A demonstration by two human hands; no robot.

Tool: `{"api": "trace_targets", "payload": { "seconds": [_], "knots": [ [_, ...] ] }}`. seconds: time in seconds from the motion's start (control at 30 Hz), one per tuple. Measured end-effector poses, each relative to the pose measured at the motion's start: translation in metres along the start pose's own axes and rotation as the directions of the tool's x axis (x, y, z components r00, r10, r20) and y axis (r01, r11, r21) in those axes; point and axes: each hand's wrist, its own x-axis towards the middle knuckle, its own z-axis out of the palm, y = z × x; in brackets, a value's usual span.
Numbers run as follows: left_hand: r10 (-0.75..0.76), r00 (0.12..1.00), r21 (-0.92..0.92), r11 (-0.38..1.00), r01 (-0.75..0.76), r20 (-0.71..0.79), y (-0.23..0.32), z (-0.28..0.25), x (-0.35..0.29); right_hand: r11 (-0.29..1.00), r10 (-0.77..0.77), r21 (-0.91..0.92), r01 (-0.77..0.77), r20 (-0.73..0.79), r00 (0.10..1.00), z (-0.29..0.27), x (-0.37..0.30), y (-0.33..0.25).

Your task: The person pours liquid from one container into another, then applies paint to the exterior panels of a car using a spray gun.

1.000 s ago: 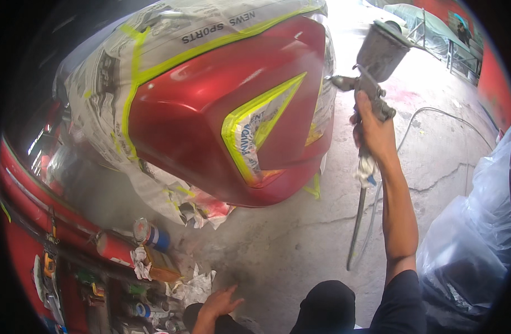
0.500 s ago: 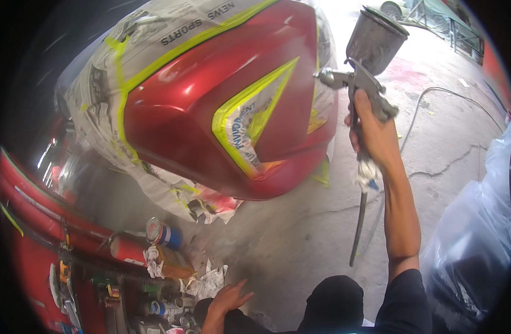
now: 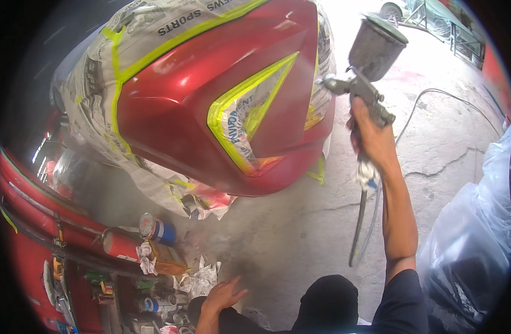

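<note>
Right hand: the right hand (image 3: 372,136) is clenched around the handle of a grey metal spray gun with a top cup (image 3: 366,67), at 2 o'clock.
Panel: a glossy red body panel masked with newspaper and yellow tape (image 3: 211,106) sits just left of the nozzle, at 11 o'clock.
Left hand: the left hand (image 3: 222,295), fingers spread and holding nothing, hangs at 6 o'clock near a blue-and-white tin can (image 3: 155,228).
</note>
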Motion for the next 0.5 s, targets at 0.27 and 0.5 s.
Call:
{"api": "trace_targets", "payload": {
  "seconds": [0.27,0.5],
  "knots": [
    [-0.025,0.999,0.021,0.999,0.024,0.025,-0.006,0.006,0.006,0.982,-0.132,-0.17,0.079,-0.325,0.936,-0.01,0.019,0.032],
    [-0.04,0.998,0.018,0.999,0.039,0.058,-0.002,0.006,0.013,0.959,0.118,0.235,-0.161,0.186,0.975,-0.019,-0.055,0.037]
  ]
}}
